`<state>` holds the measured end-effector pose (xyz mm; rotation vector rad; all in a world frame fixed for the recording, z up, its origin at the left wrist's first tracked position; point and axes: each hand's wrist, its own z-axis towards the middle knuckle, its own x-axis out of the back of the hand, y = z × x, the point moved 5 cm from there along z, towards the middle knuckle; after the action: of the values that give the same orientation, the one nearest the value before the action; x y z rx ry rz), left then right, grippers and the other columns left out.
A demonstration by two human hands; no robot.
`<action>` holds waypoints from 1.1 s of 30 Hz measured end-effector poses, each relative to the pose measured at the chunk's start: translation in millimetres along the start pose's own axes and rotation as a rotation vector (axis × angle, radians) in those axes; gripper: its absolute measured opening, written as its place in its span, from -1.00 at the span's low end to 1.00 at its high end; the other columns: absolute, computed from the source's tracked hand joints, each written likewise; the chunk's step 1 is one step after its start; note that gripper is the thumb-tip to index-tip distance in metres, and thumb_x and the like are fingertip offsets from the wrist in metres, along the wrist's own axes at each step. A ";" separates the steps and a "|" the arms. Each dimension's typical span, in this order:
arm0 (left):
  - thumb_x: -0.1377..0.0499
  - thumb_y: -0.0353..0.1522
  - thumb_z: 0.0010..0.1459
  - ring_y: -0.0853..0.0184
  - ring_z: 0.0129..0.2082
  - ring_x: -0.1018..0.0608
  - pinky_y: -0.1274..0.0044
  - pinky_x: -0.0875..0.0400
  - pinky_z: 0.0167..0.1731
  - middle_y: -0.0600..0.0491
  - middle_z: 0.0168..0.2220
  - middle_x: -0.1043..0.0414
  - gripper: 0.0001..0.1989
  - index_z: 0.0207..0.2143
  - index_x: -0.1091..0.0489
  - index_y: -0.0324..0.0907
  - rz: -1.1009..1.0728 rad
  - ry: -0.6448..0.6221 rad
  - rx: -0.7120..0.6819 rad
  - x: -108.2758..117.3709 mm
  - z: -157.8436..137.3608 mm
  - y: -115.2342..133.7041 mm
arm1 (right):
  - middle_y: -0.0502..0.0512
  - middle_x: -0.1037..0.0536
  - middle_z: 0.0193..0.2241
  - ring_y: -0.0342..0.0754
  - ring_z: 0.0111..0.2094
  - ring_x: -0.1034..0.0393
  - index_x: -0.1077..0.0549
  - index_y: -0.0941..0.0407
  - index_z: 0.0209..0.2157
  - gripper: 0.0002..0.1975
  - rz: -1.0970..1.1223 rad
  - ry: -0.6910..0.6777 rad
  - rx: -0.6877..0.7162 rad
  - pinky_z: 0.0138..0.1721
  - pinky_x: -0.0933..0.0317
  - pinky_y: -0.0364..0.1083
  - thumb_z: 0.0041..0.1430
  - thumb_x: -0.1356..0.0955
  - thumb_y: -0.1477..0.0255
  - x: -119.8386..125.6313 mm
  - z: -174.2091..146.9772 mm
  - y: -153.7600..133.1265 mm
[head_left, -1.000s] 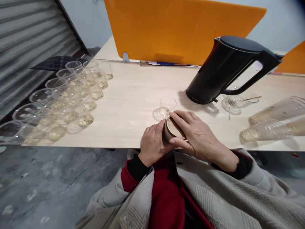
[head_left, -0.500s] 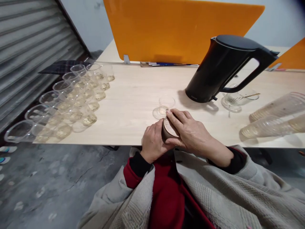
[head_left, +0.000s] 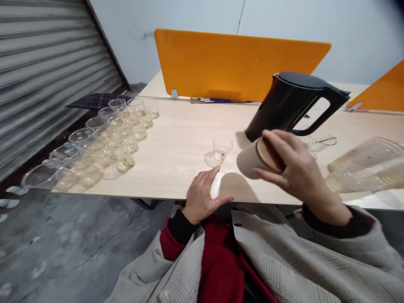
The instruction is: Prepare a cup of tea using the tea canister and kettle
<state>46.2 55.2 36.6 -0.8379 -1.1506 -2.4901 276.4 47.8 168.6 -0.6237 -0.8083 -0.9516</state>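
My right hand point(head_left: 293, 168) grips a brown lidded canister point(head_left: 251, 159) near its lid end. The canister is tilted above the table, its base turned to the left and its shadow on the wood below. My left hand point(head_left: 202, 193) rests by the table's front edge with fingers and thumb apart, holding nothing. Just beyond its fingertips stands a clear plastic cup point(head_left: 222, 147) with a little pale content at the bottom. The black electric kettle point(head_left: 284, 103) stands behind the canister.
Rows of clear cups point(head_left: 107, 139) with pale contents fill the table's left side. Stacks of clear cups point(head_left: 362, 164) lie at the right. A glass cup point(head_left: 322, 143) with a metal utensil stands by the kettle. An orange divider point(head_left: 240, 65) borders the back.
My right hand has lifted the canister up and to the right, tilting it. My left hand has let go of it and opened. The view has shifted slightly upward.
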 end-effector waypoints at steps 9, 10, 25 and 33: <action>-0.20 0.14 0.30 -0.01 0.08 -0.61 0.11 -0.54 0.07 -0.20 0.13 -0.58 -0.25 0.32 -0.31 -0.15 0.008 -0.009 -0.028 -3.4 -0.2 -1.7 | 0.37 -0.37 0.24 0.42 0.29 -0.26 -0.29 0.08 0.40 -0.15 0.009 0.053 -0.084 0.28 -0.24 0.42 0.17 -0.52 0.10 -61.8 127.2 75.0; -0.21 0.13 0.30 0.00 0.06 -0.61 0.13 -0.54 0.06 -0.19 0.12 -0.58 -0.26 0.32 -0.31 -0.15 0.001 -0.013 -0.023 -3.2 0.0 -1.6 | 0.36 -0.37 0.25 0.43 0.28 -0.27 -0.30 0.05 0.40 -0.16 0.039 0.041 -0.067 0.28 -0.24 0.44 0.17 -0.52 0.08 -78.0 137.4 81.2; -0.24 0.01 0.35 0.04 0.00 -0.63 0.19 -0.56 -0.02 -0.15 0.06 -0.62 -0.39 0.26 -0.35 -0.17 -0.020 -0.003 -0.047 2.4 3.7 3.9 | 0.36 -0.39 0.27 0.38 0.24 -0.30 -0.39 0.01 0.37 -0.15 0.276 -0.257 0.098 0.30 -0.25 0.34 0.17 -0.45 -0.11 -187.3 172.9 102.0; -0.25 -0.05 0.36 0.02 0.03 -0.63 0.15 -0.58 0.01 -0.16 0.08 -0.61 -0.45 0.23 -0.37 -0.19 -0.019 -0.008 -0.046 1.8 3.2 3.2 | 0.26 -0.28 0.42 0.42 0.43 -0.09 -0.26 -0.03 0.46 -0.05 0.270 -0.297 0.031 0.44 -0.03 0.39 0.17 -0.41 -0.19 -170.8 170.7 94.6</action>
<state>47.4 55.5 41.3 -0.8535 -1.1128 -2.5394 247.9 299.4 112.7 -0.8360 -0.9711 -0.6065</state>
